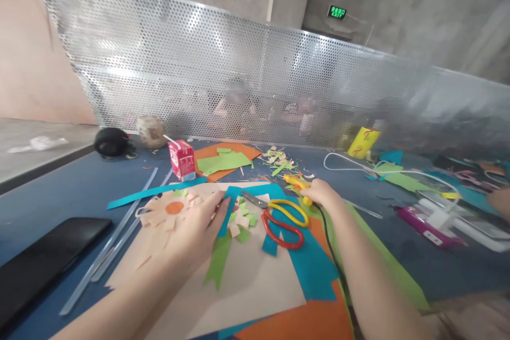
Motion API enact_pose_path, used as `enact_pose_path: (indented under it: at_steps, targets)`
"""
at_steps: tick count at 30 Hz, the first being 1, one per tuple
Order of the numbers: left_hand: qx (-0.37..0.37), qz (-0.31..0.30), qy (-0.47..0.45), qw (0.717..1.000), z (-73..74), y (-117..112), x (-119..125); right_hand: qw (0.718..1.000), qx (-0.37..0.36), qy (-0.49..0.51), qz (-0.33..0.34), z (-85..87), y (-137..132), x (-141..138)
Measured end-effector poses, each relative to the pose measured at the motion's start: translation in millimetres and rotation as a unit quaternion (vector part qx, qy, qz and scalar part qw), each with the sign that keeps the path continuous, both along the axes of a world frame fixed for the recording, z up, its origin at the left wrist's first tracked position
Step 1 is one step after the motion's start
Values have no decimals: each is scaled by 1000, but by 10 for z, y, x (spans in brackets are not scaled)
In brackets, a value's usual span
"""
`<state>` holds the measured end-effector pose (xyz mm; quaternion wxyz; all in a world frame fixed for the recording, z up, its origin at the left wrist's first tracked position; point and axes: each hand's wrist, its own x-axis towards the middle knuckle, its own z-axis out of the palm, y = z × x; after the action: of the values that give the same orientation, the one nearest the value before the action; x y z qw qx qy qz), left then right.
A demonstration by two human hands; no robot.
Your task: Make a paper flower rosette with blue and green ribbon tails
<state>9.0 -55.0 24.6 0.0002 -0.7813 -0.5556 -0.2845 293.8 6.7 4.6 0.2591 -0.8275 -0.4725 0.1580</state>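
My left hand (197, 226) rests on the beige paper (247, 287), its fingers pinching the edge of a teal paper piece (228, 207). Just left of it lies a beige paper flower with an orange centre (169, 210). My right hand (324, 195) is closed around a yellow glue gun (297, 183), whose black cord (332, 244) runs back along my forearm. Between the hands lie scissors with yellow and red handles (281, 218) on teal sheets. Green paper strips (219, 260) and small scraps sit below my left hand.
A red drink carton (182, 159), orange and green paper (223, 162), clear glue sticks (111, 247) and a black phone (43, 260) lie on the blue table. A perforated metal screen (239, 74) closes the back. White cable, pink box and more paper lie right, where another person's hand (500, 203) shows.
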Motion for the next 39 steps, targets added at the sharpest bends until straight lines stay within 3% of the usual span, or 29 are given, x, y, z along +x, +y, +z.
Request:
enact_pose_path:
  at_steps: [5, 10, 12, 15, 17, 20, 24, 30, 39]
  targets:
    - [-22, -27, -71, 997, -33, 66, -16, 982, 113, 151, -24, 138, -57, 121]
    - [-61, -66, -141, 986, -146, 137, -48, 923, 207, 325, 4, 317, -131, 46]
    - [-65, -55, -175, 981, -197, 174, -48, 884, 214, 412, 45, 358, -149, -25]
    - [-87, -70, -261, 959, -264, 235, -36, 804, 238, 539, 81, 360, -145, -123]
    - [-111, -85, -319, 937, -288, 258, -27, 775, 249, 574, 85, 337, -141, -182]
    - [-144, -84, -361, 917, -284, 267, -26, 790, 259, 541, 128, 301, -172, -303]
    - [-151, -57, -374, 913, -254, 301, -56, 842, 281, 399, 230, 246, -257, -559]
    - [-169, -31, -398, 901, -276, 366, -102, 908, 210, 194, 305, 148, -380, -903]
    - [-144, -24, -392, 908, -251, 388, -76, 922, 245, 19, 298, 68, -433, -1029]
